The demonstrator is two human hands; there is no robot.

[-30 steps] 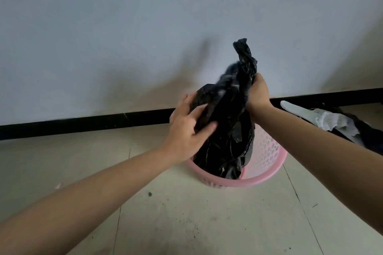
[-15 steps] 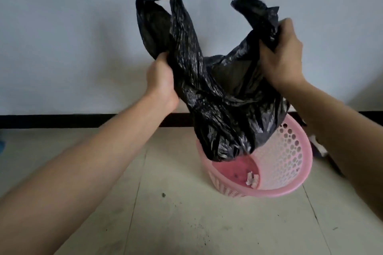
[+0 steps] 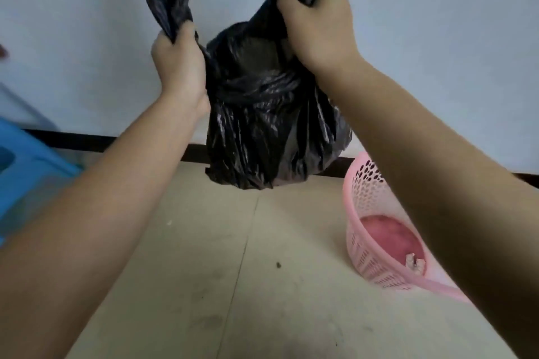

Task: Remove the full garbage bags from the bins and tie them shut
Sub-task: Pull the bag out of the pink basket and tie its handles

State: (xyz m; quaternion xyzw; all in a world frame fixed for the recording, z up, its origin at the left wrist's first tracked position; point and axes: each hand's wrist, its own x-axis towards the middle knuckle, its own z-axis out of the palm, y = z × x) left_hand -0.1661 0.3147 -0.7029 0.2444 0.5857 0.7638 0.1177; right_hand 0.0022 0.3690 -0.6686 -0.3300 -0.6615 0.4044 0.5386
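A full black garbage bag (image 3: pixel 268 125) hangs in the air in front of the white wall, clear of the floor. My left hand (image 3: pixel 178 67) grips the bag's left handle strip, which runs up out of view. My right hand (image 3: pixel 319 23) grips the bunched right handle a little higher. The pink perforated bin (image 3: pixel 367 198) stands on the floor to the lower right of the bag, partly hidden behind my right forearm. A small scrap of paper (image 3: pixel 415 265) lies on its bottom.
A blue plastic object (image 3: pixel 26 172) sits at the left edge by the wall. A black skirting board (image 3: pixel 87 141) runs along the base of the wall. The tiled floor (image 3: pixel 233 285) below the bag shows dust specks.
The bag was lifted out of the pink bin and carried up and left, so it now hangs beside the bin. Both hands rose and hold the handles apart.
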